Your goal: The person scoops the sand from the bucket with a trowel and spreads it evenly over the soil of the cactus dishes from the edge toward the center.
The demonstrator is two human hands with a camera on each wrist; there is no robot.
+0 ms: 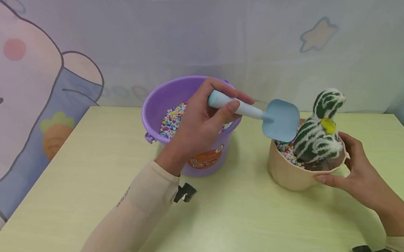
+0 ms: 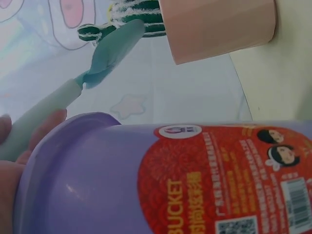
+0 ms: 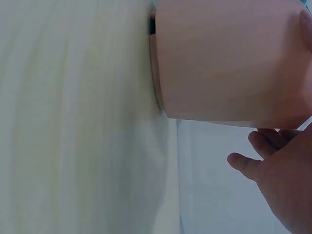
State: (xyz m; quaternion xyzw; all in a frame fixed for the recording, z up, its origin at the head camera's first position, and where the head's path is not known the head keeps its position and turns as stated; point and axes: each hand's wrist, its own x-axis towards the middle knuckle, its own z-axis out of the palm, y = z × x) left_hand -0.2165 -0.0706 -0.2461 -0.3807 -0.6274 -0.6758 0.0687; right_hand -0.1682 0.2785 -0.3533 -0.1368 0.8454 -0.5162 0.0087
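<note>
1. Head view, lower frame: two sleeved forearms reach in over a pale green table (image 1: pixel 235 228), each wearing a dark wrist mount.
2. Centre: the left hand (image 1: pixel 202 126) has its fingers curled round the handle of a light blue scoop (image 1: pixel 259 112), whose blade hangs over the near rim of the beige pot (image 1: pixel 293 174) at centre right.
3. The right hand (image 1: pixel 352 170) cups the pot's side, thumb along the wall, steadying it.
4. Inside the pot stands a green-and-white toy cactus (image 1: pixel 320 128) with coloured beads (image 1: pixel 288 151) beside its base; judging by this, filling is partly done and more beads remain.
5. Behind the left hand, the purple bucket (image 1: pixel 175 94) still holds plenty of beads.
6. Farthest: a cartoon-printed backdrop (image 1: pixel 25 83) with a star.
</note>
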